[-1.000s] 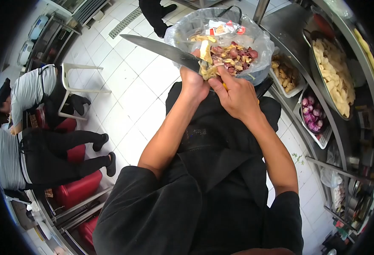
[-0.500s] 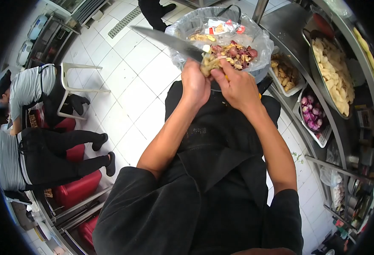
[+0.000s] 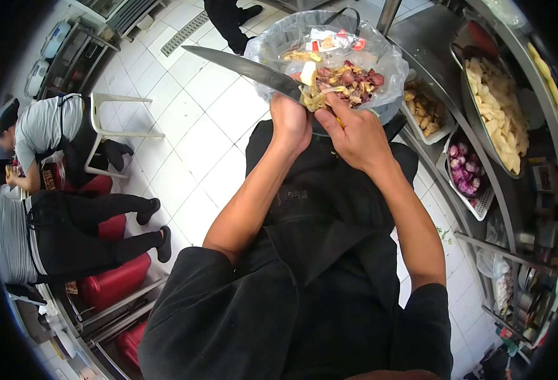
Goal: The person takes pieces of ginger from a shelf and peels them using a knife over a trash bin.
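My right hand (image 3: 357, 134) is closed round the handle of a large kitchen knife (image 3: 241, 66). Its broad blade points to the upper left, passing just beyond my left hand (image 3: 290, 121). My left hand is closed on a knobbly piece of ginger (image 3: 314, 95), partly pale where the skin is off, and the blade lies against it. Both hands are close together over the near rim of a bin lined with a clear plastic bag (image 3: 263, 54). Purple onion skins (image 3: 361, 79) and yellowish peelings lie inside it. My left fingertips are mostly hidden.
On the right, a metal rack holds a large pan of pale peeled pieces (image 3: 497, 114), a tray of unpeeled ginger (image 3: 426, 113) and a white basket of purple onions (image 3: 467, 168). Two co-workers (image 3: 44, 126) bend over at the left, near a white plastic stool (image 3: 98, 123).
The knife blade has swung slightly lower and further left. More of the pale cut face of the ginger now shows. At the far left, a co-worker's hand has come up into view.
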{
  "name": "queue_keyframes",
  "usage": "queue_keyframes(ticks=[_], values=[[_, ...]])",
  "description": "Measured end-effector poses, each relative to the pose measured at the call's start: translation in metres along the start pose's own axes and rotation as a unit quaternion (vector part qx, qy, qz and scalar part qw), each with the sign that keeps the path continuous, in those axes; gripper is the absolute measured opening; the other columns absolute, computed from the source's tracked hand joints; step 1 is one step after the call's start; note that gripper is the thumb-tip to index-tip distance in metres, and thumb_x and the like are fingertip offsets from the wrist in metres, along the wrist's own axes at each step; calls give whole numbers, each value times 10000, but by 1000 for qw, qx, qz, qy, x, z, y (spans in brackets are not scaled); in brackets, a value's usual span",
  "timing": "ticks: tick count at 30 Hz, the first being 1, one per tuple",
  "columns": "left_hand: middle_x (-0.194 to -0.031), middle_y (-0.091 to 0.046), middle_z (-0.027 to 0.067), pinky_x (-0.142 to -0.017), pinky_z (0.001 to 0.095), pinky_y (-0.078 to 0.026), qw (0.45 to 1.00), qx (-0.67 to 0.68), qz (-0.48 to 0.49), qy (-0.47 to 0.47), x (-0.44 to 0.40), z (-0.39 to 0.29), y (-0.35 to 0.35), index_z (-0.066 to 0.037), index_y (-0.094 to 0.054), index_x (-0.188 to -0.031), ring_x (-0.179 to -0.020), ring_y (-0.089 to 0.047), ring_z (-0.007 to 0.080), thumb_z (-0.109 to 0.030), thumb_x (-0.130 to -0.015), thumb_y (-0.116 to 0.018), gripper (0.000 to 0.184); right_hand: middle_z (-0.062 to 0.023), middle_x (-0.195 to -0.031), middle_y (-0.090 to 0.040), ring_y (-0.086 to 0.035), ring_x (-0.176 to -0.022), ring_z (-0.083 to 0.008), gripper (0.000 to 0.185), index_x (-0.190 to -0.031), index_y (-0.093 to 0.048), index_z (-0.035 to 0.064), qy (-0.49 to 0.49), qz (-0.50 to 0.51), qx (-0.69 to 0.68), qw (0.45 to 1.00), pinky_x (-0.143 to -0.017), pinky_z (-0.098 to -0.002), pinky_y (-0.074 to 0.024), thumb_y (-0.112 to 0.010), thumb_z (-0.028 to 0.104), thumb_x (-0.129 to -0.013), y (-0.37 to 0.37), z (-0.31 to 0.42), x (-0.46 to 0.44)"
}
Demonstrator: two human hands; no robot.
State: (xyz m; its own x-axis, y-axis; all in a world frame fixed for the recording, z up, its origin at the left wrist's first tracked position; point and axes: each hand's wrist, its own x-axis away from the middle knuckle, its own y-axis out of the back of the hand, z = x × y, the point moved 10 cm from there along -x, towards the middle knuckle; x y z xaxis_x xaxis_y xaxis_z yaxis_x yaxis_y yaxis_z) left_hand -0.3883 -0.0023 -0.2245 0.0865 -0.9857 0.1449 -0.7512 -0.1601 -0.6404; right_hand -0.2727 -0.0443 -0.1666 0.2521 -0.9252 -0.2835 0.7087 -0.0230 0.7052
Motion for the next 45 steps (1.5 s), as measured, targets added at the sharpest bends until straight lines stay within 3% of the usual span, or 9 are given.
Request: queue_keyframes(ticks=[19, 25, 30, 32, 35, 36, 39, 41, 45], values=[[-1196, -614, 120, -810, 366, -503, 999, -25, 3, 41, 4, 12, 2, 7, -522, -1239, -1036, -616, 238, -221, -992, -360, 373, -210, -725, -660, -651, -706, -422, 462, -1200, -609, 32, 14, -34, 43, 998, -636, -486, -494, -524, 421, -965, 2, -11, -10], [-994, -628, 100, -648, 315, -451, 996, -46, 8, 81, 3, 22, 18, 18, -556, -1170, -791, -584, 179, -192, -964, -430, 320, -215, -751, -672, -660, -749, -421, 503, -1280, -558, 25, -23, -25, 90, 995, -691, -505, -501, -532, 410, -957, -2, -35, -28], [-842, -596, 72, -579, 278, -409, 985, -158, 39, 56, 17, 4, 15, 11, -561, -1186, -668, -531, 135, -189, -960, -471, 315, -275, -778, -661, -657, -796, -447, 545, -1129, -566, -38, -90, -40, 135, 986, -724, -515, -513, -609, 449, -888, 15, -57, -35], [-776, -590, 44, -571, 273, -424, 929, -358, 90, 6, 20, -12, 5, -59, -495, -1361, -617, -525, 126, -174, -931, -531, 446, -284, -836, -667, -654, -831, -449, 651, -1258, -517, -92, -110, -21, 143, 983, -745, -504, -510, -704, 349, -818, 20, -58, -32], [-731, -574, 50, -617, 291, -470, 780, -559, 262, -101, 31, -16, -36, -163, -374, -1486, -618, -544, 163, -169, -870, -603, 657, -290, -834, -664, -657, -826, -443, 552, -1191, -535, -104, -115, -5, 149, 982, -746, -504, -515, -727, 190, -764, 24, -61, -29], [-818, -638, 125, -708, 360, -519, 716, -623, 298, -98, 34, -13, -49, -228, -238, -1538, -696, -630, 270, -162, -802, -649, 846, -294, -834, -662, -657, -822, -445, 528, -1167, -538, -107, -105, -7, 161, 981, -743, -504, -518, -723, 164, -753, 26, -59, -29], [-971, -677, 195, -791, 445, -518, 602, -696, 369, -131, 29, 11, -67, -251, -171, -1548, -845, -660, 377, -153, -772, -647, 916, -310, -810, -651, -655, -789, -457, 473, -1106, -531, -131, -63, -38, 186, 980, -718, -511, -527, -700, 101, -729, 40, -48, -28], [-968, -669, 239, -773, 499, -523, 580, -669, 404, -230, 30, 18, -81, -180, -117, -1551, -870, -649, 419, -158, -733, -644, 973, -314, -775, -646, -658, -754, -458, 477, -1136, -498, -164, -118, -27, 178, 977, -706, -522, -528, -611, 51, -727, 52, -41, -26], [-882, -660, 262, -759, 504, -518, 556, -709, 396, -177, 17, 30, -93, -224, -65, -1557, -820, -648, 435, -169, -725, -653, 1021, -286, -728, -643, -660, -709, -434, 547, -1204, -469, -184, -86, -50, 192, 976, -652, -503, -527, -589, 53, -727, 68, -37, -24]])
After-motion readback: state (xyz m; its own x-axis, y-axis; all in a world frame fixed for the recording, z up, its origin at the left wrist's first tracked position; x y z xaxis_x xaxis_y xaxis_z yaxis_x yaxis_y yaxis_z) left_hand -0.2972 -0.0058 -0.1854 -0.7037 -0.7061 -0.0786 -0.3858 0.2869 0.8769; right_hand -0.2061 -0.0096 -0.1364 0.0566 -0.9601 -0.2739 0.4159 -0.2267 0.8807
